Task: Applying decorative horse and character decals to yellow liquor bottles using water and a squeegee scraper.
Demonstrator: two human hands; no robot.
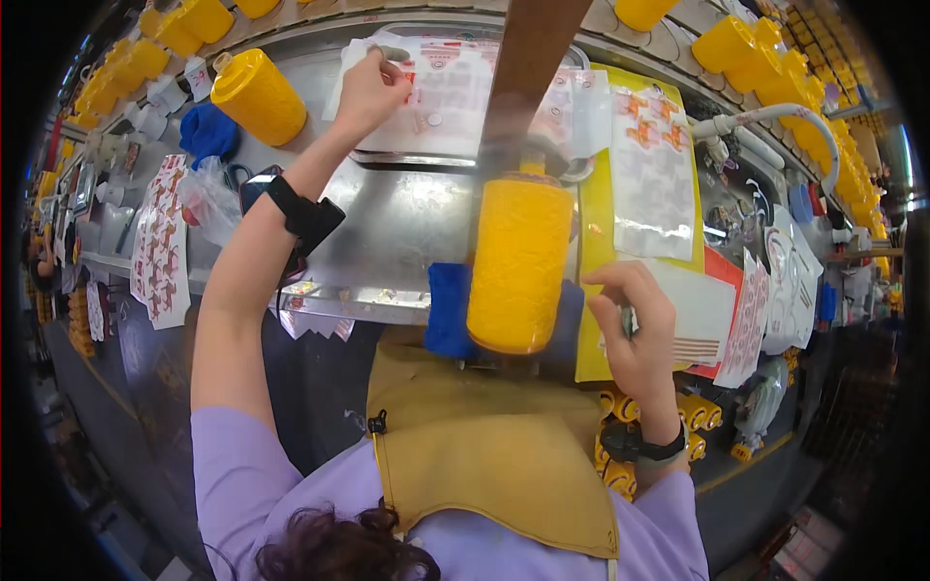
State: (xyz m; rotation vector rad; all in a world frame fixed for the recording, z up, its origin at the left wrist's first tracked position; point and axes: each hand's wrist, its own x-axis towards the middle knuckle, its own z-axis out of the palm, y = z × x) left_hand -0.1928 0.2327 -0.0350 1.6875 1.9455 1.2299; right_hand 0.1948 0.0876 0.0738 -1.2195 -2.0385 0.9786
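Observation:
My left hand is over the far side of the bench, on a white sheet of printed decals. Its fingers are drawn together beside a small red patch; whether they pinch a decal is unclear. My right hand hovers just right of a yellow textured bottle, apart from it. Index finger and thumb are bent with a gap between them, while the other fingers curl round something small and dark that I cannot identify. The bottle is in front of me, neck pointing away, with blue cloth beside its base.
A brown upright bar crosses the view above the bottle. Another yellow bottle stands at the back left near a blue rag. More decal sheets lie on a yellow board at right. Yellow bottles line the far rack.

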